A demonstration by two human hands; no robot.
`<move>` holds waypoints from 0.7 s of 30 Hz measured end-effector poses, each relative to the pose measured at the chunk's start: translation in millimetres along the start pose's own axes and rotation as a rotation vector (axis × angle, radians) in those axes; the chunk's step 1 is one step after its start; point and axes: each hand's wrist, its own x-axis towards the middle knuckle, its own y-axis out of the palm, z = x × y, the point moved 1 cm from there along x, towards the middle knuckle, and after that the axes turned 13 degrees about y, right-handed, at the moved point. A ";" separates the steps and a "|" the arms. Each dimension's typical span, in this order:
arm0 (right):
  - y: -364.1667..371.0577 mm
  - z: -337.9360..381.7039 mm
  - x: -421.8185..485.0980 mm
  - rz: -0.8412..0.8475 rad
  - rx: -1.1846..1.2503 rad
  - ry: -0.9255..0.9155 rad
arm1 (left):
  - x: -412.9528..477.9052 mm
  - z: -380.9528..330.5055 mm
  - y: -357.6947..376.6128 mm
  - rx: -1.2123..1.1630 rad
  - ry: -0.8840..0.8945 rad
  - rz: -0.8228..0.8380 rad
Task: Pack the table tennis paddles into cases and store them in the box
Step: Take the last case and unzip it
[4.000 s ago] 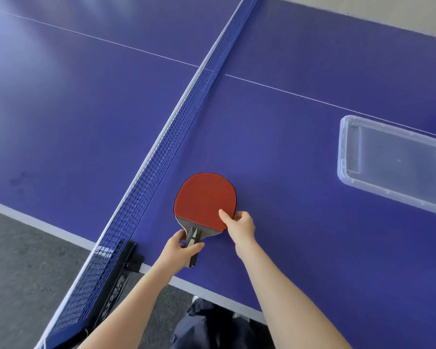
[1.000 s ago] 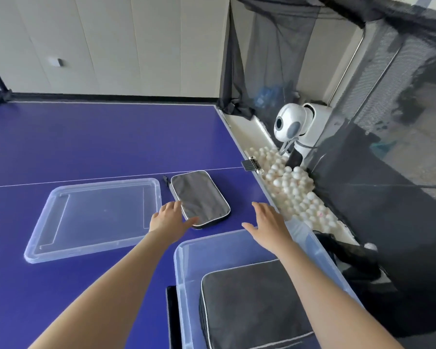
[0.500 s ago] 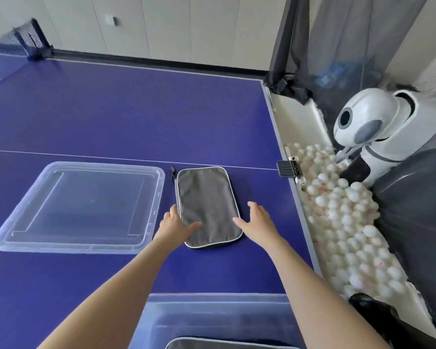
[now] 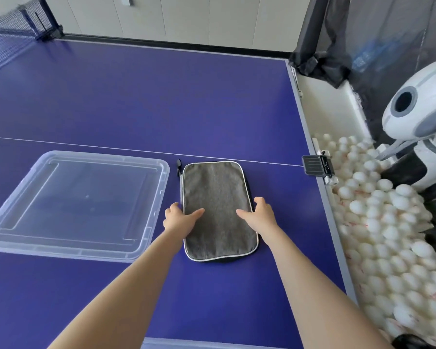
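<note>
A grey paddle case [image 4: 217,197] with white piping lies flat on the blue table, its zip pull at the far left corner. My left hand [image 4: 178,217] is at the case's left edge, thumb on the fabric and fingers curled down beside the edge. My right hand [image 4: 261,215] mirrors it at the right edge, thumb on top. Only a strip of the clear storage box rim [image 4: 161,343] shows at the bottom edge. No paddle is in view.
The clear box lid [image 4: 78,205] lies flat left of the case. Past the table's right edge, a trough holds several white balls [image 4: 388,235] beside a white ball machine [image 4: 418,117] and black netting. The table net [image 4: 8,34] is far left.
My view has moved forward and down, so the box has slid almost out of sight. Both hands have closed in from hovering onto the case's two side edges.
</note>
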 end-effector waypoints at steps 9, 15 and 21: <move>-6.9 14.6 -27.6 0.024 0.234 -0.013 | -19.0 -6.5 -18.3 -0.176 -0.011 -0.065; -20.0 52.5 -94.2 0.027 0.432 -0.234 | -56.5 -38.3 -75.3 -0.457 0.147 -0.150; -10.4 95.7 -197.7 0.089 0.546 -0.458 | -130.3 -57.3 -177.8 -0.726 0.277 -0.240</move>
